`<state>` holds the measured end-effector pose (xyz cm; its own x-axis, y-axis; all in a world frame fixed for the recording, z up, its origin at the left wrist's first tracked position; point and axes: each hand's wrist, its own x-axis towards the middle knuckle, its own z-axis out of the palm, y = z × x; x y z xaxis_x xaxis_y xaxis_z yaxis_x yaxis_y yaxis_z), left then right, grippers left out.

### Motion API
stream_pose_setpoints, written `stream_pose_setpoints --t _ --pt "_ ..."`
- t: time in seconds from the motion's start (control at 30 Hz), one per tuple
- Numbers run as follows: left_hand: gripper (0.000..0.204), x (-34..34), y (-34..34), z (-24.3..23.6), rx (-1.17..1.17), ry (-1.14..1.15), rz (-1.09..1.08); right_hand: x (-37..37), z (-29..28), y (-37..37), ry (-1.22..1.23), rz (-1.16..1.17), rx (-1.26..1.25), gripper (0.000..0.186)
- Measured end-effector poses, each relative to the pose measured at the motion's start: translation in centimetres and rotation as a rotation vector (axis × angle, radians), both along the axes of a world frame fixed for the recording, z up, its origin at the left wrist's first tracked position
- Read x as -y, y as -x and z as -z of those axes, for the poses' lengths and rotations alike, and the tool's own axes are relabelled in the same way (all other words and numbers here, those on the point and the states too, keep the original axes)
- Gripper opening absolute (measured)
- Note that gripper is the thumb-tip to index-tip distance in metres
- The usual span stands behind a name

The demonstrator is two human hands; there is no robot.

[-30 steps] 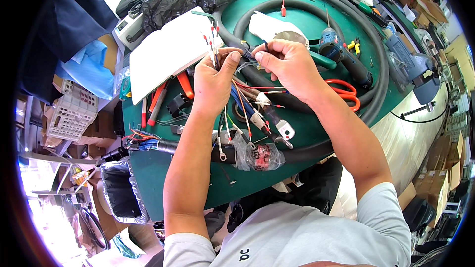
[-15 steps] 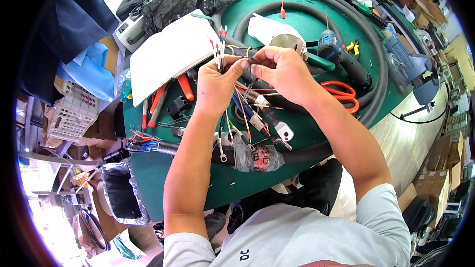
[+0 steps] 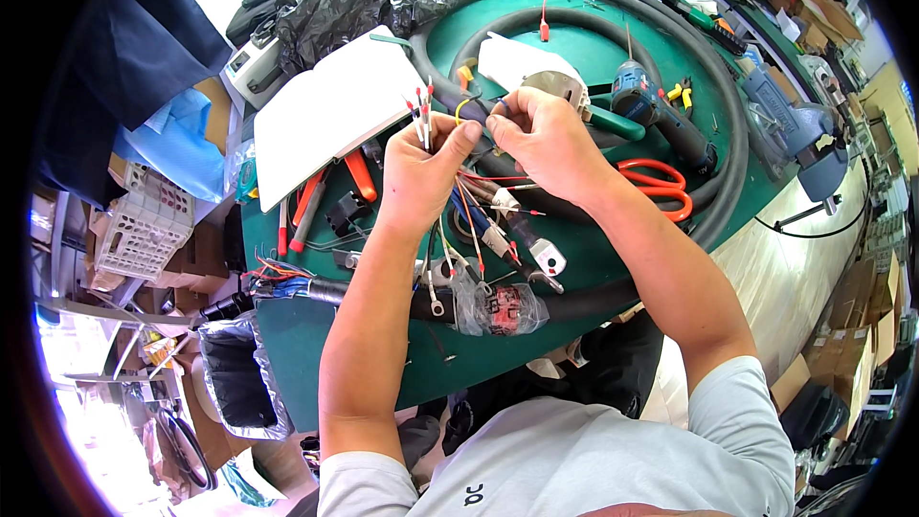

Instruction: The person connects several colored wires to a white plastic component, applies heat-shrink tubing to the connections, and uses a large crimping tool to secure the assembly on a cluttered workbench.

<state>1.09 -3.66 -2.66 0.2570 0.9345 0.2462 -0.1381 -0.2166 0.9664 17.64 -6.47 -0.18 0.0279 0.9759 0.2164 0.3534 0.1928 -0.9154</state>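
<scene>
My left hand [image 3: 421, 168] is closed around a bundle of thin white wires [image 3: 420, 120] whose red-tipped ends stick up past the fingers. A short yellow wire [image 3: 460, 109] bows up by its thumb tip. Just to the right, my right hand [image 3: 550, 148] pinches its thumb and fingers together; a small dark bit shows at the fingertips, too small to name. Beneath both hands, loose wires hang over thick cable ends, one with a metal lug [image 3: 549, 258]. A ring terminal [image 3: 437, 307] dangles below my left wrist.
On the green table [image 3: 287, 325] lie a coiled black cable [image 3: 732, 134], a blue cordless drill [image 3: 661, 110], orange-handled cutters [image 3: 661, 190], an open white notebook [image 3: 325, 115] and orange-handled pliers [image 3: 360, 175]. A lined bin [image 3: 239, 378] stands at the left edge.
My hands have drawn slightly apart at the fingertips. The yellow wire now bows out between them, and an orange piece behind the hands has come into sight.
</scene>
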Motion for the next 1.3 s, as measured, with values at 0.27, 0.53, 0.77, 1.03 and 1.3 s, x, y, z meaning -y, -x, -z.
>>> stream_pose_setpoints --t 0.27,0.53,0.77,1.03,1.3 --pt "0.033 -1.1 0.5 1.0 -0.020 -0.003 -0.074 0.6 -1.0 -1.1 0.044 0.027 -0.478 0.014" --pt "0.032 -1.1 0.5 1.0 0.012 -0.029 -0.077 0.5 -0.6 -2.0 0.049 -0.113 -0.810 0.013" --pt "0.033 -1.0 0.6 0.8 0.016 -0.054 -0.063 0.3 -0.4 -2.3 0.027 -0.146 -0.914 0.020" --pt "0.040 -0.9 0.6 0.9 0.134 -0.030 -0.027 0.1 -0.6 -2.4 -0.002 -0.133 -0.934 0.019" --pt "0.048 -0.8 1.3 1.2 0.019 -0.012 0.005 -0.1 -0.2 -2.2 -0.042 -0.166 -0.953 0.014"
